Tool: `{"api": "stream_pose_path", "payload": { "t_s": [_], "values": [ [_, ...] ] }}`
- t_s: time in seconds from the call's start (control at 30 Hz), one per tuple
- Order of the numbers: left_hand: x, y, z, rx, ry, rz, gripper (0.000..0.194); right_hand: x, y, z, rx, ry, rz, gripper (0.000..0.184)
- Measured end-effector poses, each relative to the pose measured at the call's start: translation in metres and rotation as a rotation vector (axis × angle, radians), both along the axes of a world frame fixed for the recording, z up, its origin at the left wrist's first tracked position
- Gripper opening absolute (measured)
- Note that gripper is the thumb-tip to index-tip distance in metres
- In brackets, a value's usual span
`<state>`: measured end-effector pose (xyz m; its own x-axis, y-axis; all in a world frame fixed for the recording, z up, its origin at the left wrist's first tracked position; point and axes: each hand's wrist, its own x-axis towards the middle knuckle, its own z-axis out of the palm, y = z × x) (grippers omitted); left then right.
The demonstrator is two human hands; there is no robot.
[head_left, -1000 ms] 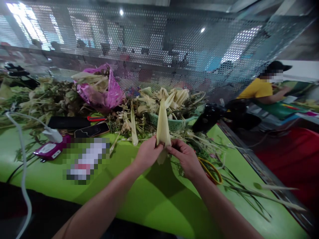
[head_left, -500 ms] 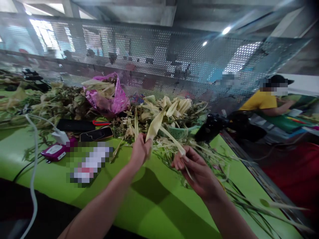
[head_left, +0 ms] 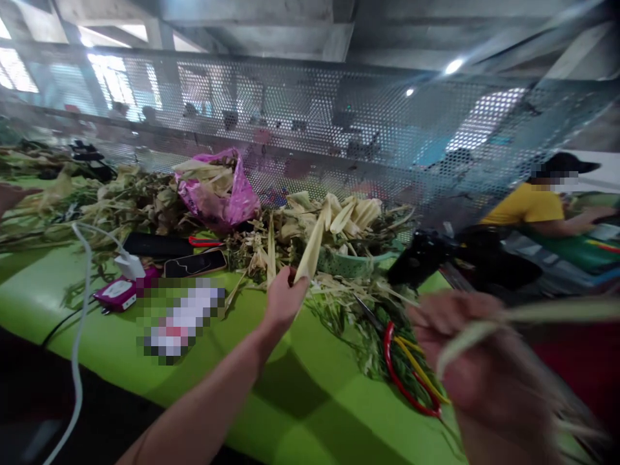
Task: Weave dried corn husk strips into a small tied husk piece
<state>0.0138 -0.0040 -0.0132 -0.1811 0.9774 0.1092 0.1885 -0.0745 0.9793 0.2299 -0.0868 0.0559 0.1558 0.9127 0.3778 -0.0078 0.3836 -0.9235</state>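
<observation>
Head view: the left hand (head_left: 283, 300) pinches the base of a pale husked stalk (head_left: 310, 252), tip pointing far toward the green basket (head_left: 353, 263), over the green table (head_left: 314, 400). The blurred right hand (head_left: 465, 361), near right, grips a stripped leaf (head_left: 523, 316), held clear.

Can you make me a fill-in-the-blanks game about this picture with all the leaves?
1. The left hand holds a pale leaf piece pointing ____.
2. The plastic bag stuffed with husks is ____.
3. The scissors on the table have red and ____ handles.
4. The table top is ____.

Missing words: up; pink; yellow; green
</observation>
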Motion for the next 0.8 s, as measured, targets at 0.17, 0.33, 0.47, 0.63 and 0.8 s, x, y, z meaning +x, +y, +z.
{"api": "stream_pose_path", "payload": {
  "t_s": [0.17,0.33,0.47,0.63,0.8],
  "values": [
    [0.015,-0.018,0.002,0.022,-0.121,-0.136,0.017,-0.059,0.023,-0.032,-0.255,0.103,0.123,0.020],
    [0.023,-0.027,0.004,-0.006,-0.196,-0.182,0.008,-0.068,0.026,-0.051,-0.283,-0.052,0.092,0.024],
    [0.025,-0.028,0.002,-0.057,-0.346,-0.237,0.011,-0.066,0.028,-0.050,-0.269,-0.122,0.003,0.026],
    [0.027,-0.031,0.001,-0.095,-0.509,-0.320,0.017,-0.064,0.033,-0.056,-0.273,-0.073,-0.008,0.032],
    [0.030,-0.035,0.005,-0.119,-0.594,-0.315,0.021,-0.063,0.037,-0.063,-0.280,0.036,0.024,0.035]
  ]
}}
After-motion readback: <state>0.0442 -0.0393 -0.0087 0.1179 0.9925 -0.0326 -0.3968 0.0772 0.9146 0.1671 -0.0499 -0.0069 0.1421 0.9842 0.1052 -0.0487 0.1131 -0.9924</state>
